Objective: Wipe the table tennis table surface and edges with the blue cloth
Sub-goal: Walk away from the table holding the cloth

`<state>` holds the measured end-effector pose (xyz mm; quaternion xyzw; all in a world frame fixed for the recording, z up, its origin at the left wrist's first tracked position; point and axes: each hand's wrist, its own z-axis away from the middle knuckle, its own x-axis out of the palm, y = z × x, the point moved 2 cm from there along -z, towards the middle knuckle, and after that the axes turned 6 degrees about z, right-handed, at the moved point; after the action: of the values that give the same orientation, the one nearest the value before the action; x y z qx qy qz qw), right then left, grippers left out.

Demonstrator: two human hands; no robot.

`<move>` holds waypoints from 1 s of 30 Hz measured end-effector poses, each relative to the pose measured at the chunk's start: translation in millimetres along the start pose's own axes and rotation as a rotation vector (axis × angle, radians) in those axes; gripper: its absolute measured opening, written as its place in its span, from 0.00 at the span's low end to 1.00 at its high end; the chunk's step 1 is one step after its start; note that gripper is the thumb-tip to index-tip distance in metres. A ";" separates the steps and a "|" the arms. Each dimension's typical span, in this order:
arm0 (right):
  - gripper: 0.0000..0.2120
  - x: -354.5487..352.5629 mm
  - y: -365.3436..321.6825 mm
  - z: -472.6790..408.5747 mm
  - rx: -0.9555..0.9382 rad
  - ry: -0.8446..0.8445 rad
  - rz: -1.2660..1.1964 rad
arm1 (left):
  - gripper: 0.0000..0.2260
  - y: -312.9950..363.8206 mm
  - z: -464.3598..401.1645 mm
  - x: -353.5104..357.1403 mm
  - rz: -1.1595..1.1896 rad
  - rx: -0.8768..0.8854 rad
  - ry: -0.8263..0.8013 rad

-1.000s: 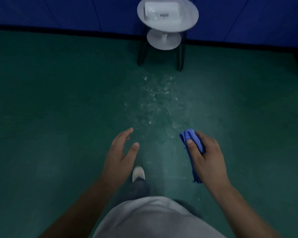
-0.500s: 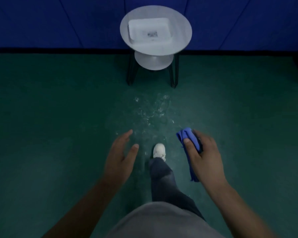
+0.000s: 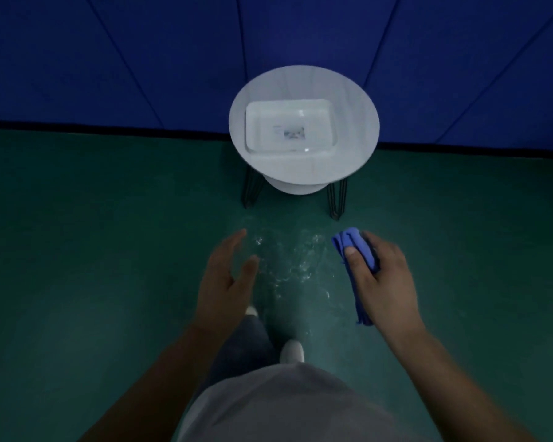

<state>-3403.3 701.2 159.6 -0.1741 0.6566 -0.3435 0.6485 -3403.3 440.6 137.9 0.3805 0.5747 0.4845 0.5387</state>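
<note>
Closer now to the round white bench (image 3: 304, 173) with its tray (image 3: 290, 127), person carries blue cloth (image 3: 358, 250) gripped in right hand (image 3: 382, 279), left hand (image 3: 227, 279) open and empty; table tennis table unseen, so likely a rinse step next.

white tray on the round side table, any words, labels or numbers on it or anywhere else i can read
Dark printed patch inside the white rectangular plastic tray on the round white side table: too blurred to read.
Folded blue cloth, green floor, blue wall panels: no text visible.
</note>
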 end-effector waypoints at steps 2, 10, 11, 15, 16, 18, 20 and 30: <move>0.20 6.9 -6.8 -40.8 0.001 -0.002 -0.006 | 0.21 -2.8 -39.6 6.8 0.019 -0.022 0.006; 0.22 54.0 -44.0 -219.9 0.077 -0.010 0.022 | 0.22 -19.0 -229.5 35.2 0.013 -0.085 -0.037; 0.22 60.0 -51.2 -241.4 0.097 -0.017 0.025 | 0.22 -19.0 -254.7 38.2 0.006 -0.095 -0.057; 0.22 92.0 -70.4 -329.5 0.127 -0.037 0.016 | 0.20 -17.2 -348.4 51.6 -0.069 -0.094 -0.137; 0.21 102.5 -73.1 -351.0 0.118 -0.046 0.022 | 0.19 -19.2 -368.3 55.1 -0.075 -0.090 -0.142; 0.21 125.3 -74.4 -393.7 0.115 -0.066 0.046 | 0.18 -24.5 -403.7 63.0 -0.083 -0.083 -0.145; 0.21 149.3 -70.3 -432.3 0.117 -0.092 0.084 | 0.19 -33.5 -432.1 72.5 -0.077 -0.109 -0.129; 0.24 278.7 8.0 -568.9 0.171 -0.177 0.170 | 0.22 -97.5 -484.0 123.5 -0.058 -0.196 -0.088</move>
<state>-3981.5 647.1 -93.7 -0.0918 0.5774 -0.3253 0.7432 -3889.2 464.5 -11.3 0.3301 0.5112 0.5054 0.6118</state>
